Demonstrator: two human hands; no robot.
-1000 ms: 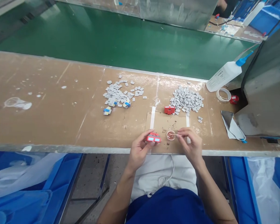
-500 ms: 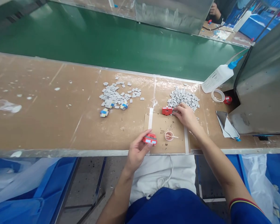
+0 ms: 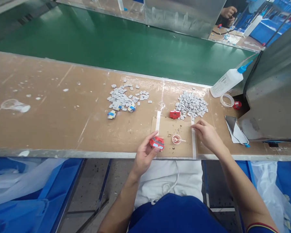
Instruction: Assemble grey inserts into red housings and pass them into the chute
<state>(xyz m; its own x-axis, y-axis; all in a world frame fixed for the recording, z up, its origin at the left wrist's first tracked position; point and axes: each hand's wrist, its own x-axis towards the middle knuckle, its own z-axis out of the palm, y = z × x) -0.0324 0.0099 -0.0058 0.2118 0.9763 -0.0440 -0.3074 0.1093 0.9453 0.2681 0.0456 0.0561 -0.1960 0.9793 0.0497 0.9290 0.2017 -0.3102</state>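
Observation:
My left hand (image 3: 144, 154) is closed around a red toy vehicle (image 3: 157, 143) with pale window panels, near the table's front edge. My right hand (image 3: 207, 134) is raised over the white tape strip on the right, thumb and fingertips pinched together; whatever they may hold is too small to make out. Between the hands stands a small round cup (image 3: 176, 139) with a thin white stick leaning in it. A second red toy piece (image 3: 175, 114) sits on the table beyond the cup, beside a heap of small grey tiles (image 3: 191, 104).
Another spread of grey tiles (image 3: 118, 97) lies to the left, with several blue-and-yellow pieces near it. A white squeeze bottle (image 3: 226, 83) and a tape roll (image 3: 227, 100) stand at the right. Behind runs a green belt (image 3: 111, 45); a person's hands show beyond.
My right hand has drawn back from beside the standing red piece and the tile heap, moving right and toward me. My left hand still holds the red toy vehicle. The view has shifted slightly.

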